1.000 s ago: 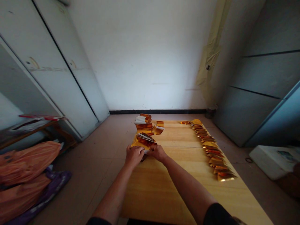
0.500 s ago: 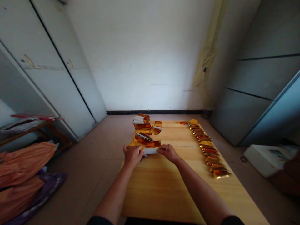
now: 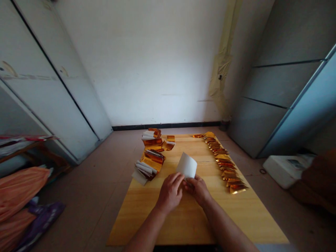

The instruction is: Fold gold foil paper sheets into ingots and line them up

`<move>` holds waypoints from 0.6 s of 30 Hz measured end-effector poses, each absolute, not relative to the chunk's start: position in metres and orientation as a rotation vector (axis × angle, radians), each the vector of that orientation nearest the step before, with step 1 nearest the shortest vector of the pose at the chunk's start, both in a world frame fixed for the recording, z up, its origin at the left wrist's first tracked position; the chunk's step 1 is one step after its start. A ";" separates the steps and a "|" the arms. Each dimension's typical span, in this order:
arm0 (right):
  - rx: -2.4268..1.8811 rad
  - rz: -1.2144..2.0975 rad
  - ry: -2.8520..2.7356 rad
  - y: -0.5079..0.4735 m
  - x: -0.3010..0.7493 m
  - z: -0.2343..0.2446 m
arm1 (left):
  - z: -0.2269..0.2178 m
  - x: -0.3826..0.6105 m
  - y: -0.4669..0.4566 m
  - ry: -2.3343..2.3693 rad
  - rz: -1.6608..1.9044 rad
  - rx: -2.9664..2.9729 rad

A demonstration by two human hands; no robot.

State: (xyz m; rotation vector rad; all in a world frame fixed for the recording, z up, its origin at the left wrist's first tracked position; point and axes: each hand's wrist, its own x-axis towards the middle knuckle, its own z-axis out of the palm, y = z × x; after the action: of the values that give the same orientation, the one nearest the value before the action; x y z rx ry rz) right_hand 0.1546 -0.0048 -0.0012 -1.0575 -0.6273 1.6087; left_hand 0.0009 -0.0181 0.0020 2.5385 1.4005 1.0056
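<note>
A sheet of paper [image 3: 187, 165], white side showing and slightly curled, stands tilted above the middle of the wooden table. My right hand [image 3: 198, 189] pinches its lower edge between thumb and fingers. My left hand [image 3: 171, 190] is closed at the sheet's lower left corner, fingertips on the paper. To the left lies a loose stack of gold foil paper [image 3: 152, 162] with white backs, fanned out near the table edge. Along the right side runs a row of folded gold foil pieces [image 3: 223, 161], overlapping one another.
More gold sheets [image 3: 153, 141] lie at the table's far left, and a small gold piece [image 3: 198, 135] at its far edge. Around the wooden table [image 3: 231, 224] stand a grey cabinet [image 3: 267, 94], a white box [image 3: 280, 169] and orange bags [image 3: 23, 185] on the floor.
Both hands have moved from the left stack to the table's middle, bringing one sheet away from it. The sheet is now raised with its white side showing. The view has shifted slightly right.
</note>
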 end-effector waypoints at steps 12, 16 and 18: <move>-1.008 1.793 -0.304 -0.046 0.149 0.004 | -0.020 0.025 -0.007 1.223 0.882 2.596; -1.065 1.817 -0.487 -0.061 0.150 -0.003 | -0.021 0.025 -0.006 1.224 0.773 2.562; -1.172 1.741 -0.766 -0.067 0.156 -0.008 | -0.023 0.022 -0.006 1.201 0.745 2.561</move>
State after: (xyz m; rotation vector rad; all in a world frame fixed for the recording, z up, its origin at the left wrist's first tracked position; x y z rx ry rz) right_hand 0.1562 -0.0675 -0.0078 -1.1720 -0.7664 1.7413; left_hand 0.0219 -0.0056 -0.0231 2.5614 1.2011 0.7447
